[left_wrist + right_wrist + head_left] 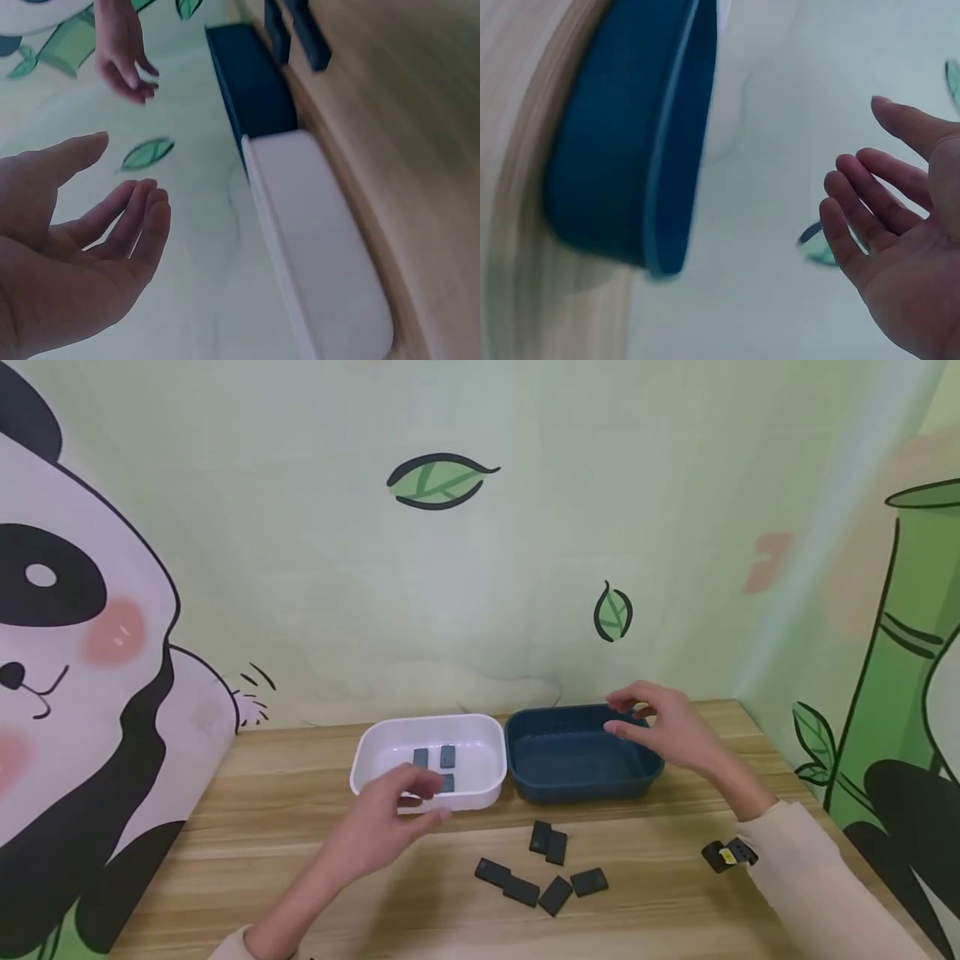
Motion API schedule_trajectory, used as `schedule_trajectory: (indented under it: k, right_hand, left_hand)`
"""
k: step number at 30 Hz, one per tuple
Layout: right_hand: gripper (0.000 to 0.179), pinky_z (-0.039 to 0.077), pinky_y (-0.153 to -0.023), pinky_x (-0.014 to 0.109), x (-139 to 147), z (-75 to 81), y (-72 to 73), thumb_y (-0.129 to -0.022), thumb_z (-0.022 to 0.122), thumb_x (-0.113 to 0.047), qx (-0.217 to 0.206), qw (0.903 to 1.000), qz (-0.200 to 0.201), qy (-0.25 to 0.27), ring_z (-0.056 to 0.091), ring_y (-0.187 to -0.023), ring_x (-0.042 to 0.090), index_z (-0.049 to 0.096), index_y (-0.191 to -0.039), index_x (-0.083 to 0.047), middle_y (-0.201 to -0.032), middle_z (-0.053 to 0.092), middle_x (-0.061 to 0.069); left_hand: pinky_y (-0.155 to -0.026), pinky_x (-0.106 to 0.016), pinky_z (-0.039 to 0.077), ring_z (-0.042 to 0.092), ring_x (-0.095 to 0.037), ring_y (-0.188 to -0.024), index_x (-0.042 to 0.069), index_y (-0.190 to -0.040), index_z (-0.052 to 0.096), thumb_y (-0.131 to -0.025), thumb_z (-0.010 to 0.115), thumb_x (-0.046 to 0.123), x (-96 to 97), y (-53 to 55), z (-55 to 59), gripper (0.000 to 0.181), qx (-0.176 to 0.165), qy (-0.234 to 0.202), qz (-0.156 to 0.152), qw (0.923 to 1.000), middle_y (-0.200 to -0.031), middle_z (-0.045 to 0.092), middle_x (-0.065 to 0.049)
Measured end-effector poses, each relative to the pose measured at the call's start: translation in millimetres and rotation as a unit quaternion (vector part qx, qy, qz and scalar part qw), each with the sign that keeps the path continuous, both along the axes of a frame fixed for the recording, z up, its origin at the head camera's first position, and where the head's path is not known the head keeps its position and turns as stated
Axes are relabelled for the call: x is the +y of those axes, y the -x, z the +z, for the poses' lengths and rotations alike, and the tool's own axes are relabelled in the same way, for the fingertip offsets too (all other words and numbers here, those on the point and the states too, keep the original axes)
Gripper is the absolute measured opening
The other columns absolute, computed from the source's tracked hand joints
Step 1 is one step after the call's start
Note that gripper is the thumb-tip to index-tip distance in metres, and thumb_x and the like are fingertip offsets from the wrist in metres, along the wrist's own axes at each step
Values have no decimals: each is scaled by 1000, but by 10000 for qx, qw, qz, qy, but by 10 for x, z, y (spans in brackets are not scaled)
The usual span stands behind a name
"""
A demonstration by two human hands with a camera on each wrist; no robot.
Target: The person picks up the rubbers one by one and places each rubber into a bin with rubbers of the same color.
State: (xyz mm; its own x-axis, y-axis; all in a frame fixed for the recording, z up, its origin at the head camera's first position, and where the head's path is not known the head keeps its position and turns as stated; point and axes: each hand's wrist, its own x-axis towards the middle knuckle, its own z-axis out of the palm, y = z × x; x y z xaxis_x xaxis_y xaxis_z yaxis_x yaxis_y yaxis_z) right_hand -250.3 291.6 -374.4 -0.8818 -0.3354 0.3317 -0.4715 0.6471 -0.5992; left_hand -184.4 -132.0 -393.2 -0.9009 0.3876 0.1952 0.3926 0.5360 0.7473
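Note:
In the head view my left hand [382,818] hovers over the near left side of a white tray [491,781], thumb and fingers apart with nothing between them. Inside that tray lie small blue-grey rectangular pieces [447,756], three of them showing and partly covered by the hand. My right hand [667,727] is above the right end of a dark blue tray [585,789], its fingers loosely bent and holding nothing. Both wrist views show the same: the left palm [97,255] and the right palm [915,262] have spread thumbs and no object.
Several flat black rectangular pieces [555,895] lie scattered on the wooden table [660,860] in front of the trays, some touching. The two trays stand side by side near a backdrop [517,560] with leaf and panda drawings. A black wrist device [727,855] sits at the right sleeve.

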Motion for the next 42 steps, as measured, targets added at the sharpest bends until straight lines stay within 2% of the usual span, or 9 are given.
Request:
schedule_trajectory:
  k: [9, 17, 21, 25, 28, 32, 35, 40, 42]
  right_hand:
    - [42, 56, -98, 57, 365, -369, 47, -103, 72, -22, -478, 9955, -742, 331, 64, -115, 39, 65, -133, 8, -125, 68, 25]
    - [47, 55, -98, 45, 617, -741, 115, -108, 65, -30, -671, 9875, -1293, 601, 62, -120, 40, 64, -139, 5, -130, 67, 26]
    - [50, 59, -93, 32, 718, -896, 200, -111, 60, -30, -1063, 9783, -1352, 1156, 64, -117, 27, 59, -143, 8, -136, 63, 29]
    - [50, 60, -87, 22, 755, -1016, 257, -111, 57, -26, -1491, 9624, -1396, 1790, 62, -106, 4, 54, -145, 11, -140, 58, 32]
    - [49, 58, -87, 19, 758, -1091, 298, -112, 55, -24, -1756, 9501, -1393, 2170, 59, -102, -4, 52, -146, 12, -140, 58, 27]
    - [48, 58, -84, 20, 733, -1161, 329, -112, 55, -20, -2116, 9269, -1307, 2811, 61, -102, -3, 51, -146, 13, -124, 67, 2]
    - [43, 59, -82, 22, 693, -1185, 340, -111, 56, -18, -2355, 9024, -1208, 3400, 64, -100, 0, 55, -143, 11, -110, 69, -12]
    - [35, 60, -80, 22, 620, -1202, 354, -111, 57, -19, -2582, 8758, -1091, 3930, 67, -96, 4, 60, -137, 4, -105, 71, -10]
    - [33, 60, -79, 22, 607, -1213, 356, -112, 54, -18, -2590, 8760, -1071, 3926, 67, -95, 4, 60, -136, 3, -105, 70, -10]
  left_hand:
    - [-87, -40, 61, 68, -22, -96, 6, -112, 74, -90, 85, 13, 322, -134, -443, 26, -708, 780, -601, 9926, -105, 70, -5]
    - [-80, -37, 59, 64, -19, -90, 5, -111, 75, -88, 88, 21, 465, -218, -689, 31, -856, 1369, -295, 9864, -101, 68, -3]
    - [-77, -36, 58, 60, -15, -84, 4, -106, 74, -86, 90, 22, 514, -170, -750, 32, -790, 1499, -167, 9854, -95, 66, -2]
    - [-73, -32, 57, 60, -11, -79, 6, -98, 72, -85, 91, 21, 555, -112, -801, 28, -647, 1509, -226, 9862, -89, 67, 0]
    - [-70, -29, 55, 59, -9, -75, 7, -94, 72, -85, 91, 20, 593, -83, -820, 24, -727, 1501, -298, 9855, -85, 67, 1]
    - [-68, -28, 53, 57, -11, -74, 6, -97, 72, -86, 90, 19, 643, -68, -820, 25, -933, 1531, -285, 9834, -84, 65, 1]
    - [-69, -29, 52, 56, -12, -76, 6, -103, 73, -85, 91, 20, 666, -61, -833, 29, -879, 1600, -259, 9829, -86, 63, 0]
    - [-79, -32, 56, 59, -11, -85, 6, -114, 73, -84, 91, 18, 685, -44, -874, 37, -479, 1691, -427, 9835, -98, 66, -1]
    - [-86, -33, 58, 62, -12, -91, 6, -118, 72, -85, 90, 18, 696, -30, -882, 39, -380, 1704, -570, 9830, -105, 67, -2]
